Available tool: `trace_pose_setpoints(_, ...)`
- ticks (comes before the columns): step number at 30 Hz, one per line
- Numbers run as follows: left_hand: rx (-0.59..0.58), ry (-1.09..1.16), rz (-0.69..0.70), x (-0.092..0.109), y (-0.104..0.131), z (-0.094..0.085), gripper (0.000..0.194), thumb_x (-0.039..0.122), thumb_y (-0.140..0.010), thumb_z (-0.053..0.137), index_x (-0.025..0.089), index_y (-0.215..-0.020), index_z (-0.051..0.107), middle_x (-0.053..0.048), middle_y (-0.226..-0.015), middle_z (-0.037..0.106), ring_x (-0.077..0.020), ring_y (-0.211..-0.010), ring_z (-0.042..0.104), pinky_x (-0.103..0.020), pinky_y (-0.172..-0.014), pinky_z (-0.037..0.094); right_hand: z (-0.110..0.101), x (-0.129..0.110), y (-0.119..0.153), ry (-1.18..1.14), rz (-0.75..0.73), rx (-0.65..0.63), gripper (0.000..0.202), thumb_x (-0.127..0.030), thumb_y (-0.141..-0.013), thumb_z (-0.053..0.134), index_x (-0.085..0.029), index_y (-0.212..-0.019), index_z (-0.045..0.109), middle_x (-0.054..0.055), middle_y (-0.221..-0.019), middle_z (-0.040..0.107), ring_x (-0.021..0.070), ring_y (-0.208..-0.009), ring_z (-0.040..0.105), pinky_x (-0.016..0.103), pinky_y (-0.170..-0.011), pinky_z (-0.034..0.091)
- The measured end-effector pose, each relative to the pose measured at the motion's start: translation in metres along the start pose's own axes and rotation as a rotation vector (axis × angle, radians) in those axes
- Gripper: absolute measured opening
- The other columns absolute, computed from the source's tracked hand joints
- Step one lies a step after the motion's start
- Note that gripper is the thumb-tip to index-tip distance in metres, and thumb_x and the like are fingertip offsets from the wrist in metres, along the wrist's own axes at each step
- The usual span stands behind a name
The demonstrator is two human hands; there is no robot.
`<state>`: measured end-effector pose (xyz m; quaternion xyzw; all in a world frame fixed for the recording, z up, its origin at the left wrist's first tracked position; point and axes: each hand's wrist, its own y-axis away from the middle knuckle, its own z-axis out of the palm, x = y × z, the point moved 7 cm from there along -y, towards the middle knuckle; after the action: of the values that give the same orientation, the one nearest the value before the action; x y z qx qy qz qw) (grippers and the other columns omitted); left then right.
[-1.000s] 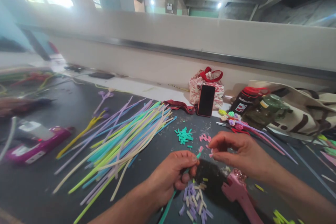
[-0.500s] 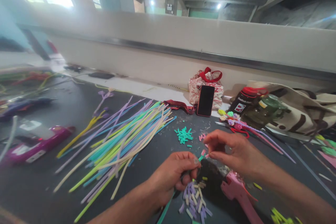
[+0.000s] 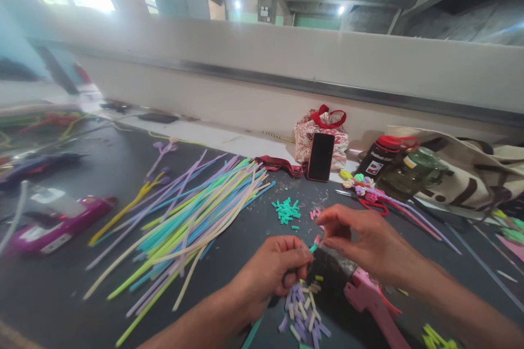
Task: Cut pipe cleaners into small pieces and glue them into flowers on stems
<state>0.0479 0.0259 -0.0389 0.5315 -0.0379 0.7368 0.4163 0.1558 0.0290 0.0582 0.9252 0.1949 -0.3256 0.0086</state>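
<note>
Green stem: in the left hand point(image 3: 282, 262); its pink-topped tip point(image 3: 316, 244) sticks out past thumb and forefinger.
Stem's long axis: slants from the near left, through the left fist, to the far right; tip end aims at the right fingertips.
Left hand: closed, gripping the green stem just under its tip.
Right hand point(image 3: 356, 232): fingers curled, thumb and forefinger drawn close together; can't tell if a piece is pinched between.
Tip vs right hand: tip is just left of the right thumb, maybe touching; the left hand is nearer since it holds the stem.
Pink pieces point(image 3: 315, 214): small group just beyond the tip, beside the right fingers, partly covered by them.
Green pieces point(image 3: 286, 211): pile to the left of the pink ones.
Pink glue gun point(image 3: 370, 302): below the right hand; handle cut off by the bottom edge.
Hard to see: stem's middle hidden in the left fist, low end out of frame; tip detail too small.
</note>
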Motion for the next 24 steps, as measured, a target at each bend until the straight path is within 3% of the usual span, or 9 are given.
trace_pose_setpoints(24,0.082,-0.126,-0.036,0.0043,0.0029,-0.0026,0.019,0.03,-0.063,0.062,0.016,-0.065,0.049,0.008,-0.045,0.044,-0.0005,-0.032,0.023,-0.017,-0.036,0.01,0.0054,0.0017,-0.0001,0.056,-0.04,0.018,0.018,-0.012,-0.076,0.054,-0.023,-0.09,0.053,-0.005,-0.069,0.062,0.0104,-0.062,0.056,0.02,-0.058,0.04)
